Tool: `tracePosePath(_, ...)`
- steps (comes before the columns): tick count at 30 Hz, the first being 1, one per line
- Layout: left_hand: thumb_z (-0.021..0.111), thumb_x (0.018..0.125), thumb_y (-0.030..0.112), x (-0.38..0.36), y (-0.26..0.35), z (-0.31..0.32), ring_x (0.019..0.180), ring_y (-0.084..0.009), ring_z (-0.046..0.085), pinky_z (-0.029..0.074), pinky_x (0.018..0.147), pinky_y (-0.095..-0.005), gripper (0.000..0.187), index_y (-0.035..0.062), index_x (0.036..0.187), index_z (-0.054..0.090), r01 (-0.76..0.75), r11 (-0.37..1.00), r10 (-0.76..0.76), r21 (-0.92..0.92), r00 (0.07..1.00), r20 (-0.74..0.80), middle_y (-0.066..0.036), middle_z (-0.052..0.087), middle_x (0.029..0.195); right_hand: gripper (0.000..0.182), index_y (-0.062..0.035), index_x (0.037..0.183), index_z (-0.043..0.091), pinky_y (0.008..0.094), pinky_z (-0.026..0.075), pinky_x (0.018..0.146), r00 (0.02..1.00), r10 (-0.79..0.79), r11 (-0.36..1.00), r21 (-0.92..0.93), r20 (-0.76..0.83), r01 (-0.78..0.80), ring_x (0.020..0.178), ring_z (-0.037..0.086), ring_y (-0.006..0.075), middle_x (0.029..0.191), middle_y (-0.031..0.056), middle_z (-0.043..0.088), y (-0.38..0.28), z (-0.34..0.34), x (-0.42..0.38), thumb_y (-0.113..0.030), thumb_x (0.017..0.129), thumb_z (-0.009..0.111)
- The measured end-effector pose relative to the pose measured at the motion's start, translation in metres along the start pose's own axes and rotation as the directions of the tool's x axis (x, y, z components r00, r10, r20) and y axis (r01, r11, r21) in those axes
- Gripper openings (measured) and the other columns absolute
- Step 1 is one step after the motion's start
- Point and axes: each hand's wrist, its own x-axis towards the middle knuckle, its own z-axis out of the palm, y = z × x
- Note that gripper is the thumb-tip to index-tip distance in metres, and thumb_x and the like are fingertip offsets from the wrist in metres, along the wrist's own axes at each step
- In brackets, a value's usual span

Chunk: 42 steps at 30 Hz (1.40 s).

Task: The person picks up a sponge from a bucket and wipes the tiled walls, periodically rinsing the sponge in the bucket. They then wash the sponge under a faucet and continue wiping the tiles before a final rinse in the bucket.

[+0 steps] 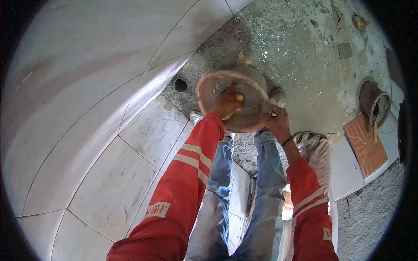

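Note:
A worn, reddish-brown bucket (pixel 255 78) is tilted with its round mouth toward me, its inside coated in grey cement residue. My left hand (pixel 227 103) reaches inside it, fingers closed around a yellow sponge (pixel 239 97) that shows in part on both sides of the hand. My right hand (pixel 279 122) grips the bucket's rim at the lower right, its fingers partly hidden. Just above that hand sits a small grey cylindrical piece (pixel 277 95).
Wet, rough cement floor (pixel 305 95) spreads ahead. Large pale tiles (pixel 126 182) cover wall and floor at left, near a round drain hole (pixel 180 85). At right are a mortar-caked bucket (pixel 375 102), an orange tile (pixel 365 145) and a beige cloth sack (pixel 317 158).

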Motion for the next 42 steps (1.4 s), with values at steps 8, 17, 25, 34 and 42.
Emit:
tracePosePath(8, 0.079, 0.077, 0.042, -0.041, -0.054, -0.038, 0.127, -0.0439, 0.062, 0.049, 0.104, -0.0496, 0.096, 0.0079, 0.158, 0.039, 0.098, 0.993, -0.095, -0.066, 0.995, 0.04, -0.027, 0.066, 0.134, 0.04, 0.0026, 0.112, 0.069, 0.0511, 0.052, 0.09, 0.986, -0.111, 0.975, -0.203, -0.121, 0.085, 0.103, 0.065, 0.0422, 0.109, 0.0219, 0.07, -0.039, 0.095, -0.039, -0.022, 0.081, 0.079)
tracePosePath(17, 0.077, 0.084, 0.04, -0.022, -0.134, -0.024, 0.128, -0.0442, 0.061, 0.051, 0.104, -0.0499, 0.097, 0.0119, 0.163, 0.03, -0.113, 0.958, 0.131, 0.262, 0.99, -0.051, -0.025, 0.067, 0.134, 0.039, -0.0001, 0.107, 0.072, 0.0508, 0.057, 0.087, 0.991, 0.094, 0.995, -0.02, -0.096, -0.096, 0.101, 0.069, 0.0455, 0.116, 0.0271, 0.071, -0.136, 0.153, -0.038, -0.02, 0.075, 0.081)
tracePosePath(25, 0.074, 0.087, 0.041, -0.05, -0.168, -0.046, 0.123, -0.0418, 0.062, 0.052, 0.101, -0.0485, 0.088, 0.0123, 0.16, 0.034, 0.009, 1.0, -0.009, -0.028, 1.0, -0.007, -0.022, 0.068, 0.131, 0.037, 0.0055, 0.099, 0.069, 0.0505, 0.054, 0.097, 0.967, 0.001, 0.991, -0.131, -0.255, -0.036, 0.113, 0.067, 0.0467, 0.122, 0.0355, 0.067, -0.151, 0.194, -0.04, -0.02, 0.075, 0.081)
tracePosePath(34, 0.07, 0.09, 0.043, -0.065, -0.19, -0.054, 0.117, -0.039, 0.063, 0.052, 0.098, -0.0468, 0.08, 0.0127, 0.157, 0.038, 0.097, 0.977, -0.1, -0.192, 0.995, -0.006, -0.02, 0.068, 0.127, 0.033, 0.0008, 0.1, 0.07, 0.0555, 0.056, 0.083, 0.958, 0.025, 0.999, -0.017, -0.286, -0.031, 0.097, 0.068, 0.0516, 0.113, 0.0368, 0.067, -0.171, 0.21, -0.04, -0.02, 0.077, 0.08)
tracePosePath(42, 0.066, 0.094, 0.045, -0.066, -0.205, -0.046, 0.113, -0.0366, 0.064, 0.053, 0.095, -0.0454, 0.072, 0.0131, 0.154, 0.042, 0.13, 0.948, -0.136, -0.291, 0.991, -0.003, -0.018, 0.069, 0.124, 0.035, 0.0002, 0.105, 0.069, 0.0538, 0.056, 0.086, 0.965, 0.004, 0.995, -0.096, -0.264, -0.031, 0.106, 0.067, 0.0504, 0.123, 0.0346, 0.067, -0.174, 0.221, -0.042, -0.018, 0.077, 0.08)
